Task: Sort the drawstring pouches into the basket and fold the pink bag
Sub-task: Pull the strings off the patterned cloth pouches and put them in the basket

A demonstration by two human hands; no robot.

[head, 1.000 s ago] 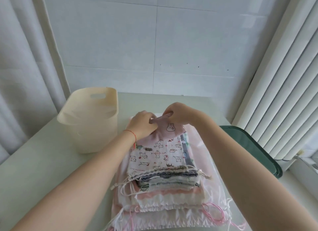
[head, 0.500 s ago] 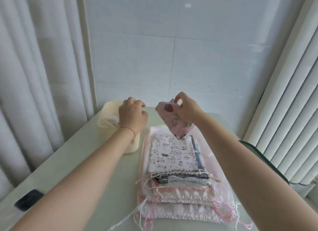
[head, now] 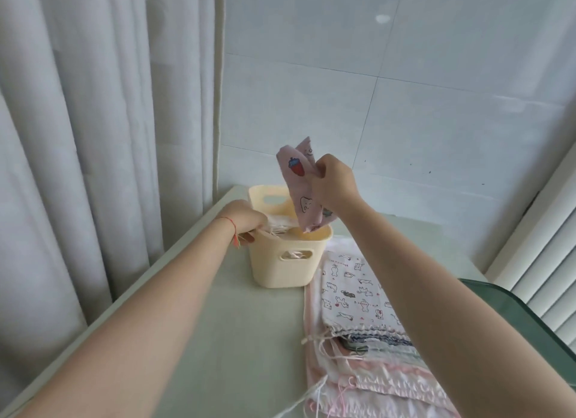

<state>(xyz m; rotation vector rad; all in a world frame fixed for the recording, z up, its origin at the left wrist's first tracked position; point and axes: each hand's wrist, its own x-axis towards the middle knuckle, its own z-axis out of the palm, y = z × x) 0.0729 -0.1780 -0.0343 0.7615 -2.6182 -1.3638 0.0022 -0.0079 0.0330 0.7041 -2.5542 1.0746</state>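
No legible text, label, brand or number anywhere; only wordless cartoon prints on the pouches (head: pixel 352 290).

Pink printed pouch (head: pixel 300 193) above cream basket (head: pixel 282 262)

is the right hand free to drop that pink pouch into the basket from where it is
Probably yes: the right hand holds the pink pouch right above the open basket, while the left hand only grips its rim.
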